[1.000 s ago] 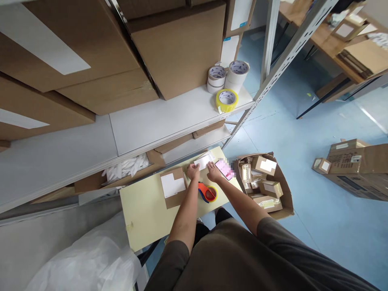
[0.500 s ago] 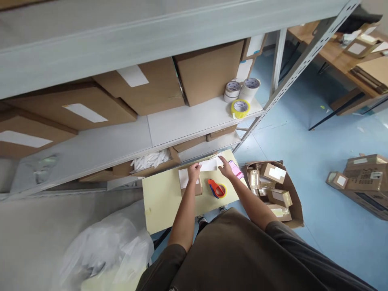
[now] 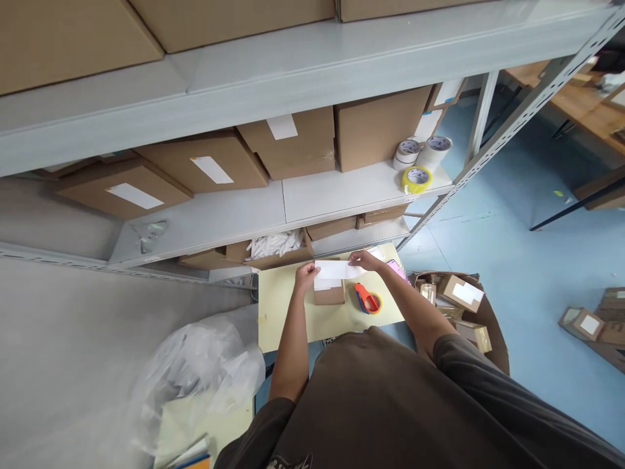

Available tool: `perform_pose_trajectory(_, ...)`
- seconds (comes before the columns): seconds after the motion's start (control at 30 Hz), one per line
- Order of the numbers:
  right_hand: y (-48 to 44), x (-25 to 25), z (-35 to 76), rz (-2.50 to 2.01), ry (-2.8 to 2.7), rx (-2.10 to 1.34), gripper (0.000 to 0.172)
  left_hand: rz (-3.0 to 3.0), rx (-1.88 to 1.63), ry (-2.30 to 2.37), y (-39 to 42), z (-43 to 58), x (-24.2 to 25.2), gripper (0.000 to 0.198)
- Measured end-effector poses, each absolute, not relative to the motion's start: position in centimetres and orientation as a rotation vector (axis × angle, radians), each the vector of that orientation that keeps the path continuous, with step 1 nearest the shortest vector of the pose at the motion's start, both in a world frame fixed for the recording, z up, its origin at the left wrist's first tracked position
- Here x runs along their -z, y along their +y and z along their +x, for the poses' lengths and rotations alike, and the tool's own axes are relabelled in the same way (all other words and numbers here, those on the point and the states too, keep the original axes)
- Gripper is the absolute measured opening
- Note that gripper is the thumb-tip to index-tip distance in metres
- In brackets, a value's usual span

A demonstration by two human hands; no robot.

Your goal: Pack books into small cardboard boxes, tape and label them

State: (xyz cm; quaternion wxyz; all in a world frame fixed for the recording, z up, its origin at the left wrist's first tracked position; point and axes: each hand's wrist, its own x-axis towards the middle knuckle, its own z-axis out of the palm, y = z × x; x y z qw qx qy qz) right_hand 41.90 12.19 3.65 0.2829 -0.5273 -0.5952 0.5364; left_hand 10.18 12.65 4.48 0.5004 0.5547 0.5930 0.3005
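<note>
A white paper label [image 3: 334, 269] is stretched flat between my two hands, above a small cardboard box [image 3: 329, 297]. My left hand [image 3: 306, 275] pinches its left end. At the right end, the fingers of my right hand [image 3: 364, 260] are closed on the label. The box carries a white patch on top, partly covered by the label. Right of the box lies a red tape dispenser [image 3: 364, 296] with a yellow-edged roll. A phone with a pink screen [image 3: 394, 266] rests beyond my right wrist, near more white paper [image 3: 375, 253].
The pale yellow table [image 3: 280, 319] stands against a grey metal shelf [image 3: 322, 198] with large cartons. Tape rolls [image 3: 417, 179] sit at the shelf's right end. A big carton [image 3: 498, 326] of small boxes stands right of the table. White plastic sheeting [image 3: 205, 365] bulges at left.
My right hand, fingers apart before, has closed on the label's right end. The label has come over the box. The camera view has shifted, so the surroundings sit farther right.
</note>
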Motion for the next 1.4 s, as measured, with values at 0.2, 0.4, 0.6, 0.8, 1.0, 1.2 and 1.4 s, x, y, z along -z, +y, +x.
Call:
perform_pose_trajectory(0.2, 12.5, -2.8, 43.2, -1.394, -1.632, -1.46, 0.033, 1.225, -0.799, 1.372, 12.0, 11.0, -4.6, 0.041)
perform_pose_trajectory(0.4, 11.9, -2.6, 44.2, -1.406, -1.526, -1.466, 0.039, 1.197, -0.846, 1.401, 11.4, 12.0, -4.5, 0.037)
perform_pose_trajectory(0.6, 11.3, -2.5, 45.4, -1.39, -1.488, -1.416, 0.036, 1.147, -0.87, 1.391, 11.6, 12.1, -4.2, 0.038)
perform_pose_trajectory(0.8, 11.1, -1.6, 45.8, -1.51, -1.694, -1.229, 0.011, 1.109, -0.96, 1.402, 11.4, 12.4, -4.2, 0.034)
perform_pose_trajectory(1.0, 9.9, 0.3, 48.7, -1.891, -1.668, -0.858, 0.032, 0.971, -1.059, 1.496, 10.3, 11.5, -3.1, 0.029)
perform_pose_trajectory(1.2, 7.7, 0.8, 49.3, -1.954, -1.506, -0.618, 0.063, 0.745, -0.972, 1.49, 9.3, 11.6, -2.6, 0.038)
perform_pose_trajectory(1.4, 6.1, -1.8, 44.2, -1.862, -1.417, -0.728, 0.037, 0.685, -0.908, 1.35, 8.5, 11.6, -2.9, 0.035)
